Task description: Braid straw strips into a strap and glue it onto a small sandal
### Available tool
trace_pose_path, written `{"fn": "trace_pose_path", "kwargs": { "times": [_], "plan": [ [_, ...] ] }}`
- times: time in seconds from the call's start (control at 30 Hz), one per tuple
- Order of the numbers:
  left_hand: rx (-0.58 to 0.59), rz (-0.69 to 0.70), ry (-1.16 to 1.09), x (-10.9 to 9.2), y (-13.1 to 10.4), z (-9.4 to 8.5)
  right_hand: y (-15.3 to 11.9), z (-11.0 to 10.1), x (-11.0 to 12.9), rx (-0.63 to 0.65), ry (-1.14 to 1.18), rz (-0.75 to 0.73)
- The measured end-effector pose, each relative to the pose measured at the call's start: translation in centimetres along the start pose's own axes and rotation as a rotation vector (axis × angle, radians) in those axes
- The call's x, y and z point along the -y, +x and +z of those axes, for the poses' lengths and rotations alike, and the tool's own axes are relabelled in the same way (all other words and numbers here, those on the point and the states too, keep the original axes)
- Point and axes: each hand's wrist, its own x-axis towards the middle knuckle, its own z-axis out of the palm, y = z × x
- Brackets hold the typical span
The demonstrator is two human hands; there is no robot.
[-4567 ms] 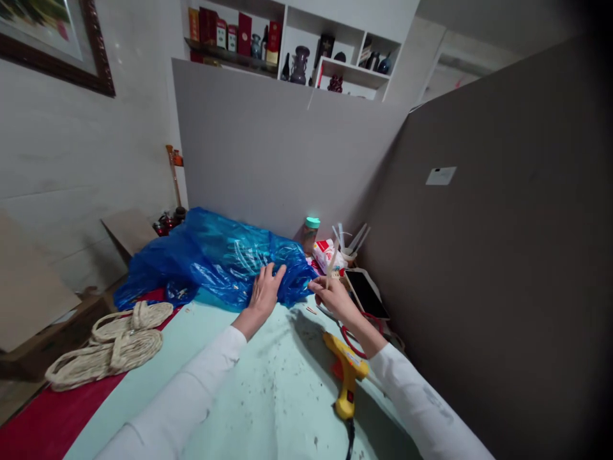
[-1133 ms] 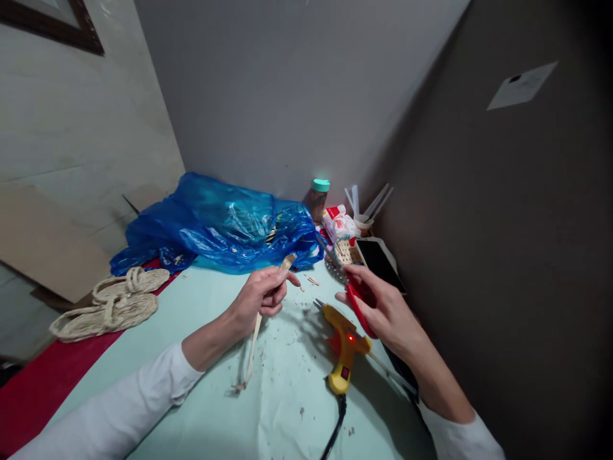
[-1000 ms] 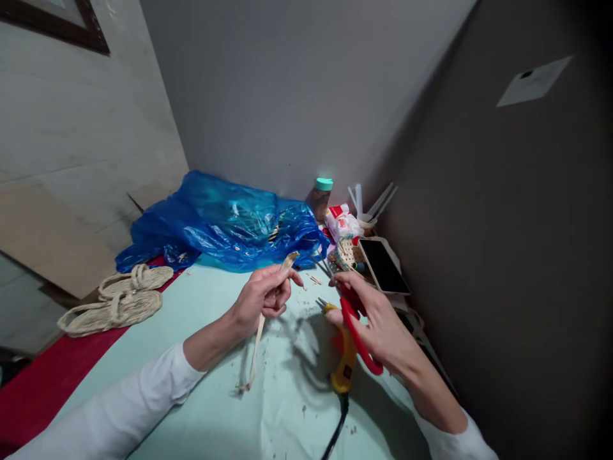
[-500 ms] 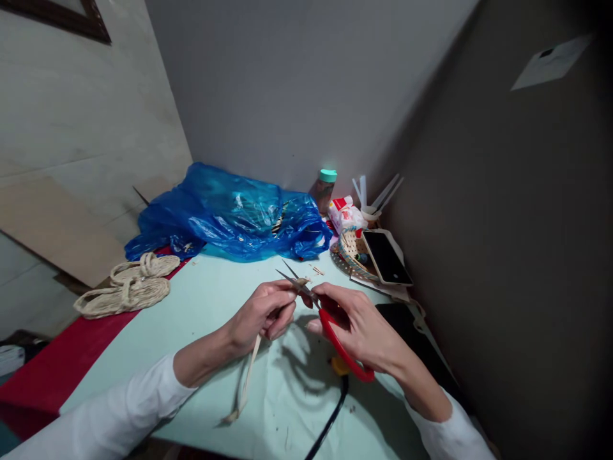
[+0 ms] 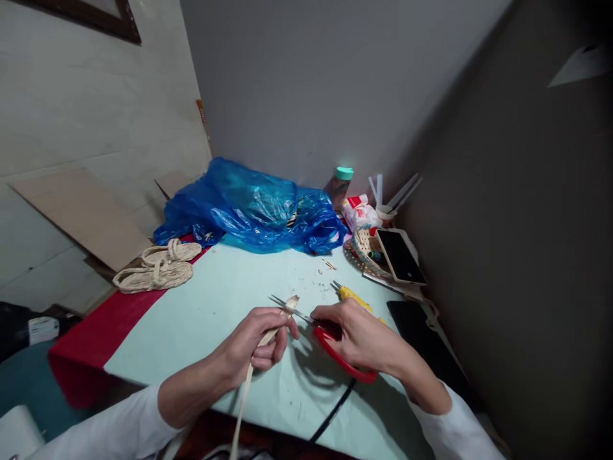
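Observation:
Between the fingers of my left hand [image 5: 261, 338] is a pale flat strip of plant fibre [image 5: 243, 401]. Its tip sticks up past my fingertips, and its long tail hangs down over the table's front edge. My right hand [image 5: 357, 338] grips red-handled scissors [image 5: 342, 358]. The scissor blades lie across the strip's upper end, close to my left fingertips; whether they are cutting into it I cannot tell. Just beyond my right hand lies a yellow glue gun [image 5: 353, 296], partly hidden by that hand.
A blue plastic bag [image 5: 253, 207] lies at the back. Woven sandals [image 5: 158, 271] sit at the left on red cloth [image 5: 90, 345]. On the right are a small basket [image 5: 361, 246], a phone [image 5: 401, 255] and a dark flat object [image 5: 421, 338]. Small scraps dot the pale table cover [image 5: 230, 281].
The view has shifted left. Both hands have come slightly nearer, the scissor blades are closer together across the strip's end, and the yellow glue gun now shows beyond my right hand.

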Motion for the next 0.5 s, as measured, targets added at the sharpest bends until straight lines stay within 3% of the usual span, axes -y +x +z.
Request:
{"fn": "trace_pose_path", "kwargs": {
  "times": [0.17,0.23,0.3,0.37,0.43,0.5],
  "plan": [
    [0.038,-0.063,0.021,0.6,-1.1,-0.6,-0.3,-0.5,0.2,0.068,-0.047,-0.034],
    [0.025,-0.036,0.044,0.1,-1.3,-1.1,-0.5,-1.6,-0.4,0.017,-0.122,0.012],
    [-0.05,0.087,0.054,-1.3,-1.1,-1.9,-0.5,-2.8,-1.8,-0.112,-0.289,0.137],
    [-0.18,0.297,0.048,-3.1,-0.6,-2.8,-0.5,-3.6,-4.0,-0.25,-0.554,0.335],
    [-0.292,0.479,0.068,-4.8,0.1,-3.7,-0.3,-3.7,-6.5,-0.278,-0.633,0.415],
    [-0.353,0.563,0.083,-6.1,0.9,-4.4,-0.3,-3.4,-8.6,-0.295,-0.678,0.446]
  ]
}}
